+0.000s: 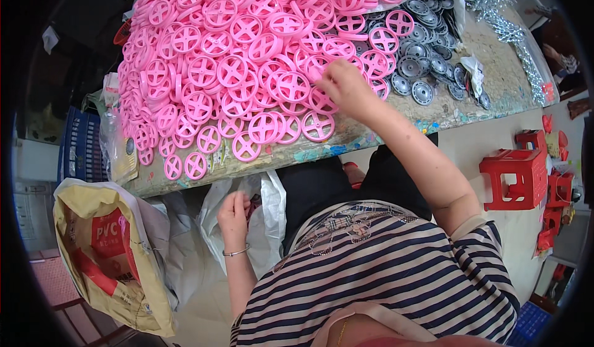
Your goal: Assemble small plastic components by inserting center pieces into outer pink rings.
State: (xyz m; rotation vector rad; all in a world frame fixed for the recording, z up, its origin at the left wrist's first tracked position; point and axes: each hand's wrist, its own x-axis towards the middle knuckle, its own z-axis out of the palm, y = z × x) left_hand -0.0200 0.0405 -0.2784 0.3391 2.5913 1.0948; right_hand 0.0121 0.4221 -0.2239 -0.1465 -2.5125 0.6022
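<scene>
A large heap of pink spoked plastic wheels (232,70) covers the worn table. Over the heap's right part reaches my right hand (348,90), its fingers closed at the edge of a pink wheel (315,75); the fingers partly cover it. Below the table edge, my left hand (233,216) hangs at the mouth of a white plastic bag (272,208). Its fingers are curled together, and whatever they hold is hidden. Close beside those fingers, something small and dark reddish shows inside the bag.
Grey round discs (421,62) lie right of the pink heap, partly under clear plastic. Silver tinsel (504,25) hangs at the table's far right. An open yellowish sack (93,223) stands at lower left. Red plastic stools (515,174) stand on the floor at right.
</scene>
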